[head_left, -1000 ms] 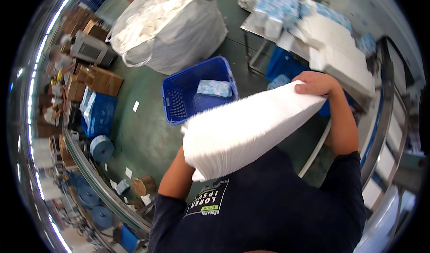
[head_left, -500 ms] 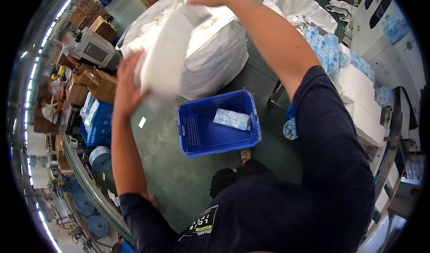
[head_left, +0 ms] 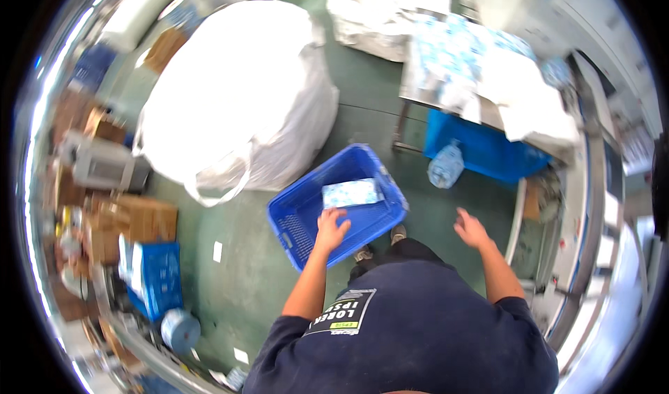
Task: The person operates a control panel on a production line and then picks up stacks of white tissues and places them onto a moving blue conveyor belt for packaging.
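Below me on the floor stands a blue plastic crate with perforated sides. One light blue and white patterned tissue pack lies in it. My left hand is empty, held above the near part of the crate close to the pack, with its fingers apart. Out to the right, away from the crate, my right hand hangs over the floor with fingers spread and nothing in it.
Beyond the crate stands a big white bulk bag. A table at the right carries patterned packs and white stacks; a clear bag with blue items sits below it. Cardboard boxes and a blue bin line the left.
The white stack that was between my raised hands over the bulk bag is out of them. Both hands have come down and apart, and my view has turned.
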`<action>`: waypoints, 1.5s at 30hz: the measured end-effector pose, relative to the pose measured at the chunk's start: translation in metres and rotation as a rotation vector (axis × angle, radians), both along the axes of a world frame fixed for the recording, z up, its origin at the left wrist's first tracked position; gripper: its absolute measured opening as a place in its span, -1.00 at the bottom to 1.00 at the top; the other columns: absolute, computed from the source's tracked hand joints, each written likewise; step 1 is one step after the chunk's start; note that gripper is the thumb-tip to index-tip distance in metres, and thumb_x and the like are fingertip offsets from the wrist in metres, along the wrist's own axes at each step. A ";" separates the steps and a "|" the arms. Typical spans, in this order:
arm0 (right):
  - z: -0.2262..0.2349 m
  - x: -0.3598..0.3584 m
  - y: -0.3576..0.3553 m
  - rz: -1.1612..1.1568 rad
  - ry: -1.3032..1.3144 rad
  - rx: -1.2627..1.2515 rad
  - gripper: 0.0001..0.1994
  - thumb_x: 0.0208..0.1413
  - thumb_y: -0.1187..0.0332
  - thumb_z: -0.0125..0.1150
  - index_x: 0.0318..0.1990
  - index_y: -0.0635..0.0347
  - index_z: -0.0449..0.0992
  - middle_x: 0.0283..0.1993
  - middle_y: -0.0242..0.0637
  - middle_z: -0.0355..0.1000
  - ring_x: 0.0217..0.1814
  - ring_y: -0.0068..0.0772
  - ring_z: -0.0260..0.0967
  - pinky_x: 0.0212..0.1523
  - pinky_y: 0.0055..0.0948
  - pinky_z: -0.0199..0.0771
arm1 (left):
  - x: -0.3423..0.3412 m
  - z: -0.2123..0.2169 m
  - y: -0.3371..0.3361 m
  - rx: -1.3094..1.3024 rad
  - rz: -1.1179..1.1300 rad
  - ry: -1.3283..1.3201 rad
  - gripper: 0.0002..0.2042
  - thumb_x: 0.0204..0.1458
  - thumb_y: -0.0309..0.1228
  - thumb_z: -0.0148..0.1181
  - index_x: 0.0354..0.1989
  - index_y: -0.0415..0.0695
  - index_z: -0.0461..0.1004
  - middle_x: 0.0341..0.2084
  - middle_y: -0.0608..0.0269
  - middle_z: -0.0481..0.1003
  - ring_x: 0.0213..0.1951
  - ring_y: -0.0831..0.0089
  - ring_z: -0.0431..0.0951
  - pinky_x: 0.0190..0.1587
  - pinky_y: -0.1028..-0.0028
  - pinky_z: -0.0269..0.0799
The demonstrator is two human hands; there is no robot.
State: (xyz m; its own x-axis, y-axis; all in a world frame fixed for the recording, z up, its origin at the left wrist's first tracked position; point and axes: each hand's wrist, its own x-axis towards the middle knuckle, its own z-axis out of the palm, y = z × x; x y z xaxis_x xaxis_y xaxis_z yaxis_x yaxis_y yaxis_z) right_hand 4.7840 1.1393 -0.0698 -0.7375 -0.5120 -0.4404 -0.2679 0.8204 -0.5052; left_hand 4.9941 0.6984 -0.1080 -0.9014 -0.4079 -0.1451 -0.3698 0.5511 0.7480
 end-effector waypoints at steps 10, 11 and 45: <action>-0.125 0.135 0.277 -0.957 -0.120 -0.045 -0.41 0.15 0.26 0.31 0.28 0.36 0.33 -0.11 -0.07 0.55 -0.24 -0.35 0.52 -0.22 -0.32 0.56 | -0.099 -0.026 0.082 0.059 -0.522 -0.075 -0.67 -0.07 -0.29 0.41 -0.11 -0.12 0.62 0.01 -0.08 0.52 0.12 -0.02 0.47 0.21 0.15 0.34; -0.135 0.121 0.278 -0.997 -0.064 -0.160 -0.43 0.15 0.25 0.31 0.26 0.35 0.36 -0.08 -0.08 0.56 -0.19 -0.32 0.54 -0.17 -0.31 0.57 | -0.137 -0.022 0.084 -0.019 -0.550 -0.020 -0.69 -0.08 -0.34 0.42 -0.13 -0.13 0.62 -0.03 -0.06 0.54 0.07 -0.01 0.50 0.18 0.16 0.37; -0.024 -0.552 0.534 -1.472 -0.134 -0.841 -0.58 0.33 0.28 0.11 0.31 0.11 0.39 0.29 -0.37 0.38 0.15 -0.29 0.44 0.05 -0.32 0.46 | -0.621 -0.098 0.438 1.089 0.498 -0.517 -0.34 0.18 -0.08 0.23 0.39 -0.04 0.16 0.30 0.17 0.30 0.33 0.11 0.20 0.35 -0.11 -0.03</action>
State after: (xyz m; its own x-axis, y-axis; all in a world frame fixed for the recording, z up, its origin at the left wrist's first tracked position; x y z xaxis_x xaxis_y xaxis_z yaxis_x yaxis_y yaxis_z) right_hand 4.2322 1.6736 -0.0942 -0.7487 0.4132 -0.5184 0.4965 -0.1686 -0.8515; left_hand 4.3729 1.1367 -0.2060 -0.4291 -0.1333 -0.8934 -0.7353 -0.5229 0.4312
